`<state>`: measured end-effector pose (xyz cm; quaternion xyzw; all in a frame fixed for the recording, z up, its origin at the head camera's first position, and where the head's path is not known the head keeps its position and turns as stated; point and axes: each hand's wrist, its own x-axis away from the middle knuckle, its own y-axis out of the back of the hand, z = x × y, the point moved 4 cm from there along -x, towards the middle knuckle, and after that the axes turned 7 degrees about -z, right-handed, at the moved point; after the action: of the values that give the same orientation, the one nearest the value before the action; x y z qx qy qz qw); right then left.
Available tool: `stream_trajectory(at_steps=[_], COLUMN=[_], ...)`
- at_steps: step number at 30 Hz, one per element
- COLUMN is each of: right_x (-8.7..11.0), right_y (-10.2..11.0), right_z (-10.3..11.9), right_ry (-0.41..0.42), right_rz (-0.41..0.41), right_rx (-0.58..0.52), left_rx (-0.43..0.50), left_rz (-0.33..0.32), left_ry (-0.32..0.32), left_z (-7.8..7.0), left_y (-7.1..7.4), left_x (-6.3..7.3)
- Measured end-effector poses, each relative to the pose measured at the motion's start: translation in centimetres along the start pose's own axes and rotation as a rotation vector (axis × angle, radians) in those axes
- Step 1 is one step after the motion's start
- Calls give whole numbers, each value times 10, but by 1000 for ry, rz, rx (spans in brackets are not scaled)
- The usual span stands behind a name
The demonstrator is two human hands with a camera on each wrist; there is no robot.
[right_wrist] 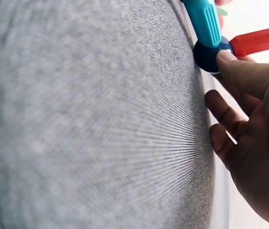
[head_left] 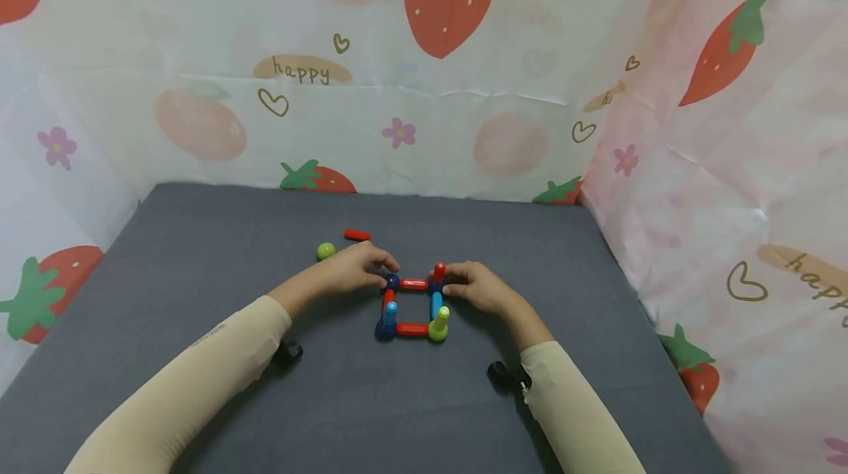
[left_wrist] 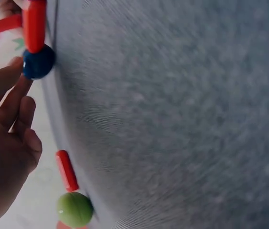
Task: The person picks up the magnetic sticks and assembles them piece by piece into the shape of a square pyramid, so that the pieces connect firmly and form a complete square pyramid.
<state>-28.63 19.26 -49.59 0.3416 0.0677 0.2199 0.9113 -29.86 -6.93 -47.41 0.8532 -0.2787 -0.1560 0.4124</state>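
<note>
A square of magnetic rods and balls lies on the cloth in the head view. My left hand (head_left: 351,268) pinches the dark blue ball (left_wrist: 39,62) at its back left corner, thumb and fingertips on the ball. At the back right corner, my right hand (head_left: 483,288) pinches another dark blue ball (right_wrist: 208,56), from which a red rod (right_wrist: 257,42) stands up. Between these balls runs a red rod (head_left: 414,284). In front, a dark blue ball (head_left: 386,330) bears an upright blue rod (head_left: 391,311), and a green ball (head_left: 438,331) bears an upright yellow-green rod (head_left: 443,314).
Behind my left hand lie a loose green ball (head_left: 325,251) and a loose red rod (head_left: 357,235). Dark grey cloth (head_left: 411,400) covers the table, and a strawberry-print curtain (head_left: 424,128) surrounds its back and sides. Black wrist fittings (head_left: 288,352) show beneath the sleeves.
</note>
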Motion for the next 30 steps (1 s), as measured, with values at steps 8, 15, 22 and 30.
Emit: stream_trajectory(at_steps=[8, 15, 22, 30], right_x=[0, -2, 5, 38], right_y=[-2, -2, -1, 4], right_z=[-2, -1, 7, 18], right_ry=[-11, -12, -24, -102], right_rz=[8, 13, -49, -94], right_rx=[20, 3, 85, 118], left_rx=[7, -18, -8, -33], left_rz=[36, 28, 24, 7], left_ry=[-12, -14, -5, 21], left_z=[13, 12, 15, 13], left_y=[-7, -5, -7, -6], left_x=[-3, -4, -1, 3])
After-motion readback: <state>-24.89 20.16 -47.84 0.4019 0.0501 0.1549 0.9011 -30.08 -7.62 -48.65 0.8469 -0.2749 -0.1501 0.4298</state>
